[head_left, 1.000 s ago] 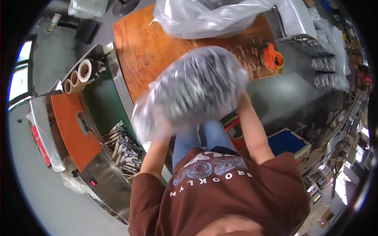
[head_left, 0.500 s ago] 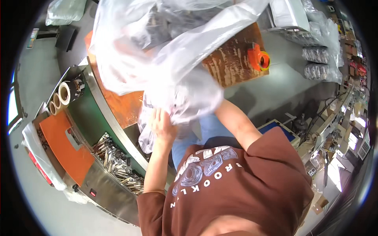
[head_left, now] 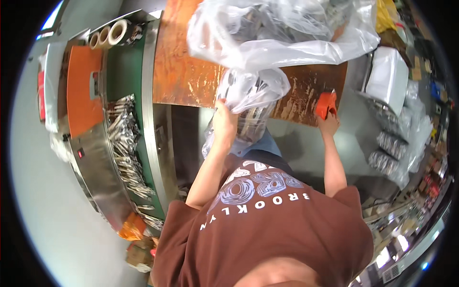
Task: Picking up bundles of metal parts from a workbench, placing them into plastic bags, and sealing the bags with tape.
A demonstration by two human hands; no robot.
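Note:
My left hand [head_left: 225, 123] is closed on the gathered neck of a clear plastic bag [head_left: 260, 88]. Dark, slim packed items show through its side, and the bag hangs at the near edge of the wooden table [head_left: 186, 79], in front of my body. Farther right, my right hand [head_left: 328, 126] has its fingers around the orange tape dispenser [head_left: 326, 102] at the table's right end. Part of those fingers is hidden by the dispenser. Beyond the held bag lies a large, open clear plastic bag [head_left: 306, 53] with dark contents.
To the left runs a green conveyor belt [head_left: 125, 76] carrying a heap of slim silvery packets [head_left: 126, 148]. Rolls of film [head_left: 117, 33] sit at its far end, beside an orange panel [head_left: 86, 88]. A white box [head_left: 386, 74] and bagged bundles [head_left: 384, 162] stand right.
My right hand has left the bag and moved right to the tape dispenser. My left hand still grips the bag's neck. The view has turned, and the large bag lies farther from me.

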